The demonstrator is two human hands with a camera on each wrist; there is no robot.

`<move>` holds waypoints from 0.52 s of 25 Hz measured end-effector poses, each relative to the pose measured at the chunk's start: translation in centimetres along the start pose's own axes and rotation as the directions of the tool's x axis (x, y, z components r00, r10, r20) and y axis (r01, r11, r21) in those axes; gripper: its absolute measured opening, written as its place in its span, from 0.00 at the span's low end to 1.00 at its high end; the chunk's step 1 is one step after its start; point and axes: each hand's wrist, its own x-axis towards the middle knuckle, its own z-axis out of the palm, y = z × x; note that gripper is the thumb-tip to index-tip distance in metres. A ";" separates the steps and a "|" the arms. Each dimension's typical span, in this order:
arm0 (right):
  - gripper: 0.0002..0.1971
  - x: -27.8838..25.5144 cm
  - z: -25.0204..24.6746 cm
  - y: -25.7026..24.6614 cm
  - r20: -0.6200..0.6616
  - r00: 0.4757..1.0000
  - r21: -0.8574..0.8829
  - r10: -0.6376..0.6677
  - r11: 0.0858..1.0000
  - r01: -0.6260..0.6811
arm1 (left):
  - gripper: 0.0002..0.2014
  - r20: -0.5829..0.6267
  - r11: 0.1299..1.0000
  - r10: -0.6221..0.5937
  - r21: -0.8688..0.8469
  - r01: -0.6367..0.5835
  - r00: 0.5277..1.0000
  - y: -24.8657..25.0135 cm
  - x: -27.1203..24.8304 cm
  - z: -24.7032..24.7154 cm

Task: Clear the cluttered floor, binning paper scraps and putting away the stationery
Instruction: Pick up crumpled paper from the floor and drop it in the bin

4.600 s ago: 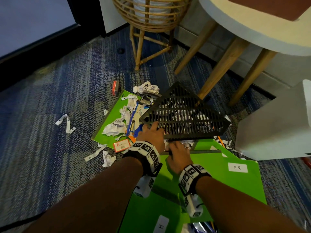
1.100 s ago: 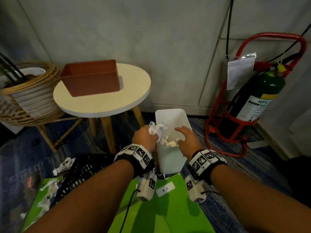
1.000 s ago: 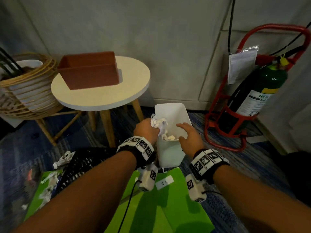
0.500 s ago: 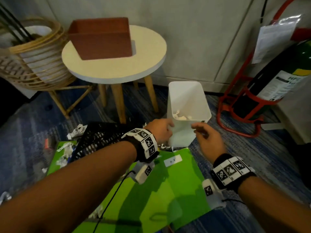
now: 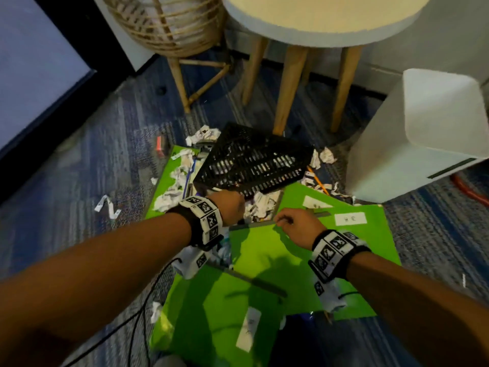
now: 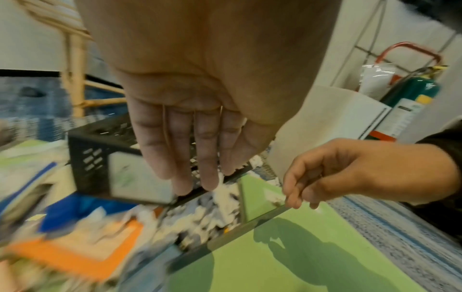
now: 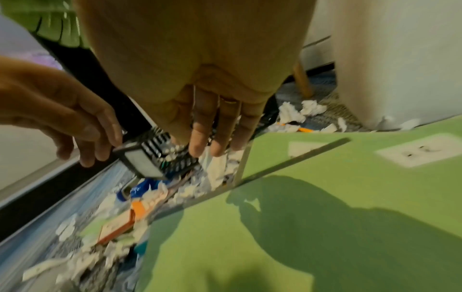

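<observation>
Blue carpeted floor (image 5: 66, 181) carries crumpled white paper scraps (image 5: 260, 207) just beside an overturned black mesh tray (image 5: 254, 162). Left hand (image 5: 229, 207) and right hand (image 5: 296, 227) hover over them, fingers loose, holding nothing. Scrap-gathering underway; next: pinch scraps, carry to white plastic bin (image 5: 423, 144) right of tray.

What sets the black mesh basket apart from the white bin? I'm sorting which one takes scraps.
The black mesh basket is dark and slotted, so you see through it; the white bin is pale with solid walls. The basket lies tipped over on the paper scraps and stationery; the bin stands upright on the carpet. The basket is low and wide, the bin taller. Both sit beside the green folders.
</observation>
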 end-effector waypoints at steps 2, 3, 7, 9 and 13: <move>0.10 2.1 2.8 -1.1 0.061 0.997 -0.131 0.044 0.991 -0.035 | 0.10 0.020 0.999 -0.028 -0.038 0.029 0.999 -2.8 -0.5 1.7; 0.16 3.1 4.0 -1.4 0.056 0.997 -0.182 0.057 0.982 -0.046 | 0.09 0.023 0.998 -0.034 -0.047 0.036 0.999 -4.0 -0.7 2.5; 0.35 7.4 7.6 -1.9 -0.154 0.983 -0.296 0.097 0.945 -0.140 | 0.15 0.027 0.990 -0.090 -0.103 0.092 0.996 -7.6 -1.1 5.6; 0.40 8.9 8.4 -1.5 -0.219 0.958 -0.313 0.187 0.916 -0.250 | 0.16 0.010 0.982 -0.124 -0.139 0.124 0.992 -8.9 -1.2 7.3; 0.28 9.6 8.7 -0.9 -0.162 0.956 -0.292 0.243 0.914 -0.282 | 0.17 -0.014 0.953 -0.161 -0.262 0.152 0.987 -10.2 -1.1 9.2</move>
